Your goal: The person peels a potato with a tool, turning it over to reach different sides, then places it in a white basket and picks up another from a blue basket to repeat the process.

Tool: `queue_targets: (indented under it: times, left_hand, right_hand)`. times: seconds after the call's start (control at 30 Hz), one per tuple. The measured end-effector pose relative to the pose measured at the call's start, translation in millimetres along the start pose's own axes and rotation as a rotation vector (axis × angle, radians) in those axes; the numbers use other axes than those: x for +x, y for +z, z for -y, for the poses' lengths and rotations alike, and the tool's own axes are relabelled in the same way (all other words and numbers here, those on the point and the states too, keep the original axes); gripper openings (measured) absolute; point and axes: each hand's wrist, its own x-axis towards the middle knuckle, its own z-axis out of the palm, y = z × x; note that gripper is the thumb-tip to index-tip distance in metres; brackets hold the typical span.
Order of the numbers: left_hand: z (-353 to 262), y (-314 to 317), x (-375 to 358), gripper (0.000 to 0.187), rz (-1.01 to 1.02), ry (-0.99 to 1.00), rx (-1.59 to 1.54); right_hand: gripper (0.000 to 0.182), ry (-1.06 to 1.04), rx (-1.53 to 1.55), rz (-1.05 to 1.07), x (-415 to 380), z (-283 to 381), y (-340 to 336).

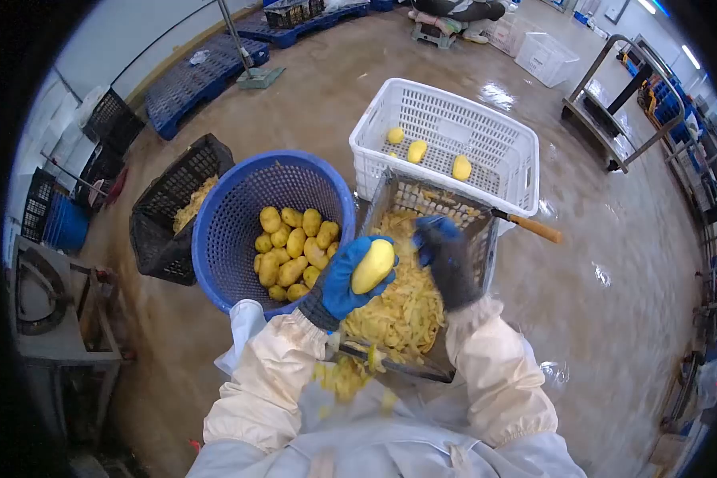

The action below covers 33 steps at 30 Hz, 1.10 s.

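My left hand, in a blue glove, is closed round a peeled yellow potato above the edge of a crate of peelings. To its right, my gloved right hand is over the same crate; motion smears its fingers, so whether it holds anything cannot be made out. Potato peelings heap up below both hands. Unpeeled potatoes lie in a blue basket on the left. A wooden-handled tool rests across the crate's right rim, its far end partly over the peelings.
Beyond the peelings, a white crate holds 3 peeled potatoes. A black crate with scraps stands left of the basket. Farther off are a metal trolley, blue pallets and a metal stand. The floor looks wet.
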Motion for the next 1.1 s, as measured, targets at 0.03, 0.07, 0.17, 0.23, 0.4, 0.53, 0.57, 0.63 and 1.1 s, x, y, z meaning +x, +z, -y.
queue_targets:
  times: [0.03,0.07,0.17,0.23,0.4,0.53,0.57,0.63,1.1]
  left_hand:
    - [-0.9,2.7,-1.5,0.046,0.001,-0.001,0.001]
    - [-4.2,7.9,-3.5,0.045,0.014,0.012,-0.011]
    - [-5.1,11.4,-0.6,0.044,0.008,0.113,-0.045]
    - [-4.0,10.5,-2.2,0.044,-0.025,0.189,-0.065]
    - [-1.1,7.7,-2.7,0.045,0.042,-0.019,-0.21]
    - [-3.5,10.6,-1.5,0.048,0.083,-0.014,-0.254]
    - [-3.9,10.4,-2.1,0.051,-0.024,0.055,-0.261]
    - [-5.8,7.6,-1.8,0.055,0.014,0.059,-0.262]
    - [4.0,21.3,-2.6,0.052,0.008,-0.058,-0.2]
  right_hand:
    - [0.013,-0.098,-0.012,-0.165,13.3,-6.9,-18.7]
    - [0.014,-0.125,-0.029,-0.154,20.7,-9.9,-36.3]
    - [0.017,-0.051,0.029,-0.021,-15.1,19.7,14.8]
    - [0.018,-0.077,-0.163,0.236,-40.2,4.3,36.7]
    - [0.014,-0.144,-0.018,-0.081,-9.1,8.1,17.0]
    - [0.014,-0.089,0.061,-0.021,1.2,14.2,-5.3]
    - [0.015,-0.105,0.06,0.077,-10.5,8.9,9.6]
    - [0.016,-0.057,-0.053,0.268,-34.2,-0.7,31.8]
    - [0.018,-0.155,0.052,-0.126,0.1,21.4,-8.3]
